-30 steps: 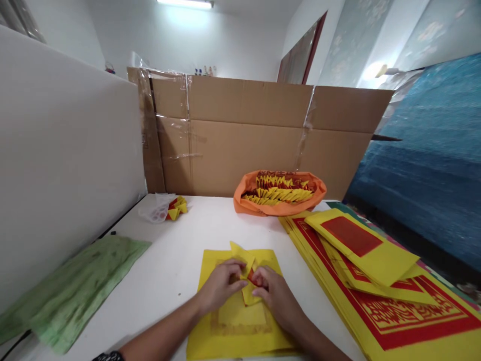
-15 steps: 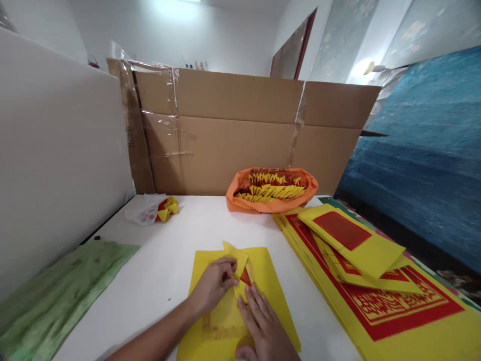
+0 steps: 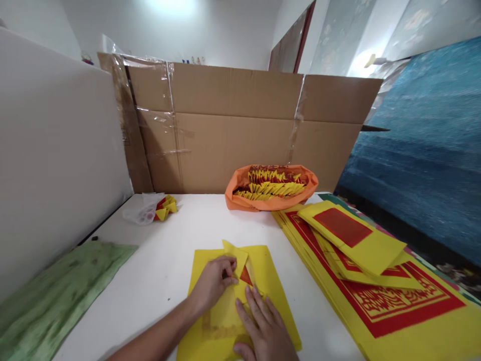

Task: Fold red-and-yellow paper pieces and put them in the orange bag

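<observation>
A partly folded yellow paper point(image 3: 236, 254) with a small red triangle showing lies on a larger yellow sheet point(image 3: 278, 301) at the front of the table. My left hand point(image 3: 214, 281) pinches the folded paper's left side between thumb and fingers. To the right, my right hand point(image 3: 263, 323) lies palm down with its fingers spread, fingertips on the lower part of the folded paper.
An orange bag point(image 3: 240, 201) full of folded yellow and red pieces stands before a cardboard wall point(image 3: 233, 145). Printed yellow sheets point(image 3: 391, 250) are stacked at right. Green cloth point(image 3: 82, 271) lies left, a clear plastic bag point(image 3: 141, 214) with folded pieces behind it.
My right hand's fingers have spread a little wider. My left hand keeps its pinch on the folded paper. The camera view has shifted slightly.
</observation>
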Available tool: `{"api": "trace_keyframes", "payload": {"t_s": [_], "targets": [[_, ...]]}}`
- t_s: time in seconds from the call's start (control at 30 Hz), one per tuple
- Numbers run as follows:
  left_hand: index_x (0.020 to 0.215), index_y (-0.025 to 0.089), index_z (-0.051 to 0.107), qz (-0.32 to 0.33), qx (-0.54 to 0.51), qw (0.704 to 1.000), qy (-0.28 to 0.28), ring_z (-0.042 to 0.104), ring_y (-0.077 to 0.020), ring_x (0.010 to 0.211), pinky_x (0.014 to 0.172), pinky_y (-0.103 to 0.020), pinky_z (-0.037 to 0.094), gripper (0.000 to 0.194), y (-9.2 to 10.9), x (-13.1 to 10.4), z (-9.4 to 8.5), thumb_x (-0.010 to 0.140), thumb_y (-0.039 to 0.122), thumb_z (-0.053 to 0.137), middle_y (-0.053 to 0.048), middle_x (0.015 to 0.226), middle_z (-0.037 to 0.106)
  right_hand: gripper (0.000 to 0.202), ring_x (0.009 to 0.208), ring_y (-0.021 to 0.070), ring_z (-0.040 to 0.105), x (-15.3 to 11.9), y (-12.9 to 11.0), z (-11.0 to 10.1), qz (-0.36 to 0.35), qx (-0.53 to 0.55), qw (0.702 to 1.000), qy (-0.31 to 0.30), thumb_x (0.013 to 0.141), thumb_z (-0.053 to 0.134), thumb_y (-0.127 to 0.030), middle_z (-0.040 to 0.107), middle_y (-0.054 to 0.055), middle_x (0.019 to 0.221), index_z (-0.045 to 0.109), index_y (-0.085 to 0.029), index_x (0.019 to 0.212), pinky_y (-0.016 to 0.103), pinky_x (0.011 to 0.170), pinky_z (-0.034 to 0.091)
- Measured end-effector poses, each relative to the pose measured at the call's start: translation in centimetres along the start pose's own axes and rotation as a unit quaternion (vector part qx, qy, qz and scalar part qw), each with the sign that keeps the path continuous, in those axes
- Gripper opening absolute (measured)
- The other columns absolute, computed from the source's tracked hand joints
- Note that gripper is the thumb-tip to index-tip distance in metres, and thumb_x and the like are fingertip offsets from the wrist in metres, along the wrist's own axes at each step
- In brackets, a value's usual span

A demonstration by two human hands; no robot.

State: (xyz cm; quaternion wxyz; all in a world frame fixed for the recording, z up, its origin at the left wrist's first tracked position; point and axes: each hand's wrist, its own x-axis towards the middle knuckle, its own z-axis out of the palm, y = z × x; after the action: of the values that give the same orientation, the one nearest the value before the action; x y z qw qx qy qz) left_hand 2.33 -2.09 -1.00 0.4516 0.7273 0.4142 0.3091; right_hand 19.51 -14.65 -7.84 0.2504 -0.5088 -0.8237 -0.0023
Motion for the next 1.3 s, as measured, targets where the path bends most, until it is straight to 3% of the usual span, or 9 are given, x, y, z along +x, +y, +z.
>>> {"api": "trace_keyframes", "payload": {"t_s": [0.2, 0.33, 0.57, 0.7, 0.83, 0.9, 0.97, 1.1, 1.3], "targets": [[0.084, 0.018, 0.055, -0.036, -0.029, 0.999, 0.003, 0.067, -0.0186, 0.083, 0.073, -0.030, 0.053, 0.024, -1.0, 0.8, 0.0, 0.065, 0.004, 0.058, -0.005, 0.101, 0.066, 0.063, 0.130, 0.0405, 0.045, 1.7, -0.1, -3.3, 0.034, 0.026, 0.995, -0.086, 0.078, 0.070, -0.048, 0.045, 0.010, 0.146, 0.052, -0.031, 0.136, 0.054, 0.097, 0.045], [0.093, 0.018, 0.059, -0.011, -0.002, 1.000, 0.007, 0.065, -0.0203, 0.091, 0.083, -0.033, 0.052, 0.022, -0.7, 0.0, 0.2, 0.073, 0.009, 0.059, -0.005, 0.099, 0.065, 0.022, 0.102, 0.0298, 0.065, 4.8, 0.4, -5.9, 0.109, 0.076, 0.988, -0.083, 0.084, 0.064, -0.032, 0.068, 0.008, 0.116, 0.069, -0.028, 0.105, 0.042, 0.087, 0.051], [0.125, 0.027, 0.052, 0.064, 0.080, 0.994, 0.049, 0.043, -0.0307, 0.130, 0.110, -0.047, 0.036, 0.062, -0.9, -1.6, 0.7, 0.069, 0.012, 0.074, -0.009, 0.138, 0.045, 0.066, 0.109, 0.0242, 0.057, 9.0, 1.8, -5.0, 0.208, 0.252, 0.945, -0.001, 0.065, 0.065, -0.009, 0.054, 0.008, 0.123, 0.048, -0.022, 0.128, 0.037, 0.090, 0.052], [0.140, 0.032, 0.037, 0.053, 0.057, 0.993, 0.088, 0.030, -0.0330, 0.139, 0.113, -0.049, 0.031, 0.091, -1.5, -1.4, 0.8, 0.062, 0.011, 0.080, -0.010, 0.148, 0.028, 0.084, 0.083, 0.0184, 0.065, 9.2, 2.0, -3.6, 0.266, 0.432, 0.862, 0.016, 0.058, 0.066, -0.009, 0.052, 0.007, 0.120, 0.038, -0.026, 0.135, 0.032, 0.068, 0.057], [0.151, 0.034, 0.006, 0.035, -0.098, 0.992, 0.073, 0.057, -0.0281, 0.116, 0.097, -0.044, 0.048, 0.113, -1.2, -0.9, 0.7, 0.066, 0.018, 0.079, -0.013, 0.132, 0.050, 0.090, 0.073, 0.0140, 0.063, 9.3, 1.9, -3.4, 0.249, 0.544, 0.800, 0.033, 0.064, 0.067, -0.015, 0.054, 0.005, 0.114, 0.027, -0.029, 0.143, 0.031, 0.064, 0.056], [0.152, 0.027, 0.007, 0.002, -0.145, 0.988, 0.052, 0.068, -0.0224, 0.085, 0.078, -0.038, 0.056, 0.102, -0.6, -0.8, 0.2, 0.075, 0.023, 0.073, -0.006, 0.100, 0.067, 0.081, 0.076, 0.0150, 0.063, 9.6, 1.5, -4.0, 0.229, 0.519, 0.822, 0.054, 0.068, 0.067, -0.018, 0.057, 0.005, 0.107, 0.032, -0.027, 0.142, 0.031, 0.068, 0.056], [0.148, 0.024, 0.030, 0.004, -0.099, 0.993, 0.058, 0.069, -0.0211, 0.074, 0.073, -0.036, 0.057, 0.074, 0.1, -0.9, -0.7, 0.082, 0.025, 0.066, -0.002, 0.082, 0.070, 0.067, 0.084, 0.0179, 0.064, 9.9, 1.1, -5.3, 0.201, 0.447, 0.869, 0.076, 0.075, 0.064, -0.019, 0.061, 0.005, 0.104, 0.041, -0.025, 0.137, 0.034, 0.075, 0.055], [0.119, 0.028, 0.065, 0.177, 0.108, 0.977, 0.057, 0.065, -0.0237, 0.110, 0.098, -0.037, 0.049, 0.030, 1.1, -1.4, -2.4, 0.093, 0.024, 0.052, -0.004, 0.113, 0.072, 0.051, 0.116, 0.0228, 0.057, 10.1, 0.5, -8.2, 0.022, 0.256, 0.960, 0.108, 0.084, 0.056, -0.014, 0.063, 0.006, 0.123, 0.050, -0.029, 0.132, 0.041, 0.098, 0.046], [0.121, 0.023, 0.064, 0.259, 0.226, 0.934, -0.094, 0.053, -0.0218, 0.127, 0.114, -0.040, 0.033, 0.031, 1.3, -1.7, -2.3, 0.094, 0.017, 0.048, -0.006, 0.130, 0.063, 0.060, 0.125, 0.0182, 0.053, 7.4, 1.7, -7.8, -0.194, 0.078, 0.978, 0.018, 0.085, 0.037, 0.001, 0.064, 0.005, 0.128, 0.048, -0.025, 0.138, 0.040, 0.101, 0.046]]}}
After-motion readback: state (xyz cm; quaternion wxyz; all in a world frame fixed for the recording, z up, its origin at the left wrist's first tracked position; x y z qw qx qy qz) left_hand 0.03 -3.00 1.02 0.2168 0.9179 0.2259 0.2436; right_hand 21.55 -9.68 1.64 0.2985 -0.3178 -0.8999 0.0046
